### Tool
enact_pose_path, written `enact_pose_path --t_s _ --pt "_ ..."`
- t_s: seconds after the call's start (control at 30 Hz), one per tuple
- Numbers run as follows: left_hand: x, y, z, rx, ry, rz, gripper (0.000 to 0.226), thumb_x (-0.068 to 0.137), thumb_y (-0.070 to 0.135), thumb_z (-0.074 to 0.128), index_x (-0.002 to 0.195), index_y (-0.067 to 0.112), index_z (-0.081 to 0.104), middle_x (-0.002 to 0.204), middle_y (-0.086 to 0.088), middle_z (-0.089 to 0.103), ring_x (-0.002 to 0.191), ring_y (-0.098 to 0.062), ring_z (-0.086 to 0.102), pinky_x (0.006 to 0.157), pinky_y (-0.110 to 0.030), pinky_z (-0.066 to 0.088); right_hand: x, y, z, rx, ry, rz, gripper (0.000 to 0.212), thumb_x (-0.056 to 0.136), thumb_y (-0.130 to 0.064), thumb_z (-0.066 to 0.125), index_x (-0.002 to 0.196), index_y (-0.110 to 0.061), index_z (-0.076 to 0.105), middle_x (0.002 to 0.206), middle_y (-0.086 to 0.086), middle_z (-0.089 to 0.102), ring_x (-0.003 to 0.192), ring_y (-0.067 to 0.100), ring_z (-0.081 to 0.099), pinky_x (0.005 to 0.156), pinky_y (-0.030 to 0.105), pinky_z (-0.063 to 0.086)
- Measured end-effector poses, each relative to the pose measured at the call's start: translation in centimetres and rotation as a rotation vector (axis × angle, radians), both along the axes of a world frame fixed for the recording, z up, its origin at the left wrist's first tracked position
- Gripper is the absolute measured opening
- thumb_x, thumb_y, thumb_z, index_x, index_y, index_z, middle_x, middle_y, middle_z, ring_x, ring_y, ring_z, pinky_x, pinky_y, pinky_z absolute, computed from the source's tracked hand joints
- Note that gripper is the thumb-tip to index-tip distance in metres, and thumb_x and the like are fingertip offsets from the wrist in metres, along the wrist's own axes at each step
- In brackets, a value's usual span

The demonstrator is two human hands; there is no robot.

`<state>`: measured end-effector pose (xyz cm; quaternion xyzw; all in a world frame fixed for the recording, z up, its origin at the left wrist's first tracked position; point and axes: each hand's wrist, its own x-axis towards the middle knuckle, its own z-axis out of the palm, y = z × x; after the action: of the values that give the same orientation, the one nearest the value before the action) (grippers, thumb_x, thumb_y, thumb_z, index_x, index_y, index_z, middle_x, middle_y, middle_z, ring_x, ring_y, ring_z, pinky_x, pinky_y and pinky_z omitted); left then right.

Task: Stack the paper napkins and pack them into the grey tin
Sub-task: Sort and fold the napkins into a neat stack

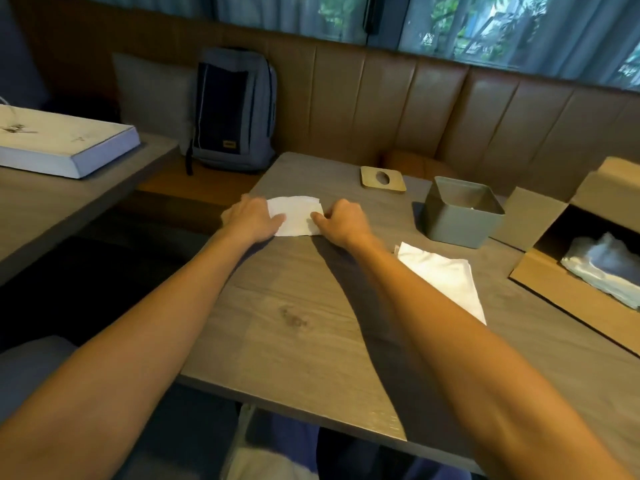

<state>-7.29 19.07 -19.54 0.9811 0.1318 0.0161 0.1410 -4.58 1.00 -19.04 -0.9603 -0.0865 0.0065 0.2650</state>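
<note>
Your left hand (251,220) lies flat on a white napkin (297,216); your right hand (341,221) pinches its right edge. It rests on the tabletop (294,317), the grey tin (462,213) standing open to the right.

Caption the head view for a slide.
Both hands press a paper napkin flat beside the open grey tin.

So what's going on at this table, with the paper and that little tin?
A person is working on a white paper napkin on the wooden table, the left hand pressing its left edge and the right hand pinching its right edge. More napkins lie beside the right forearm. The grey tin stands open to the right, its lid lying behind it; little seems packed yet.
</note>
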Motion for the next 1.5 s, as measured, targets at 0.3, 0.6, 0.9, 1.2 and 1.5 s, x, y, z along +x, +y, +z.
enact_pose_path --t_s 0.3,0.6,0.9,1.2,1.5 --pt "0.4 -0.6 2.3 -0.528 0.087 -0.046 0.047 0.085 0.032 0.078 0.123 0.016 0.055 0.115 -0.003 0.054 0.097 -0.016 0.054 0.071 -0.029 0.045 1.5 0.8 -0.2 0.365 0.061 -0.051 0.011 0.091 -0.019 0.067 0.101 -0.015 0.066 0.105 0.007 0.067 0.102 0.025 0.064 0.084 0.035 0.056" --pt "-1.4 -7.6 5.7 -1.322 0.155 -0.249 0.049 0.091 0.010 0.070 0.136 0.023 0.054 0.123 -0.005 0.065 0.108 -0.021 0.067 0.082 -0.036 0.061 -4.9 -10.0 3.9 0.629 -0.073 0.021 0.049 0.093 -0.006 0.066 0.133 -0.027 0.048 0.133 -0.003 0.054 0.116 0.018 0.057 0.086 0.028 0.059" --pt "-3.8 -18.0 4.3 -0.931 -0.001 -0.549 0.025 0.092 0.014 0.070 0.115 0.018 0.063 0.115 -0.004 0.064 0.098 -0.018 0.064 0.062 -0.018 0.053 -12.4 -20.2 1.7 0.436 -0.060 -0.146 0.037 0.098 -0.012 0.062 0.132 -0.025 0.065 0.134 -0.002 0.057 0.109 0.020 0.061 0.088 0.037 0.060" --pt "-4.6 -19.2 0.8 -0.638 0.014 -0.616 0.030 0.092 0.015 0.070 0.122 0.016 0.071 0.134 0.000 0.061 0.107 -0.009 0.053 0.083 -0.022 0.046 -13.6 -21.1 -0.3 0.136 0.003 -0.165 0.061 0.093 -0.029 0.069 0.148 -0.020 0.046 0.129 0.005 0.061 0.103 0.019 0.061 0.080 0.026 0.050" --pt "-5.1 -19.1 0.7 -0.291 0.033 -0.690 0.061 0.094 0.035 0.067 0.147 0.017 0.046 0.138 -0.004 0.045 0.110 -0.015 0.046 0.090 -0.026 0.042 -11.8 -22.4 1.0 0.006 0.189 -0.061 0.072 0.091 -0.031 0.071 0.152 -0.019 0.035 0.151 0.004 0.045 0.131 0.026 0.047 0.103 0.037 0.043"
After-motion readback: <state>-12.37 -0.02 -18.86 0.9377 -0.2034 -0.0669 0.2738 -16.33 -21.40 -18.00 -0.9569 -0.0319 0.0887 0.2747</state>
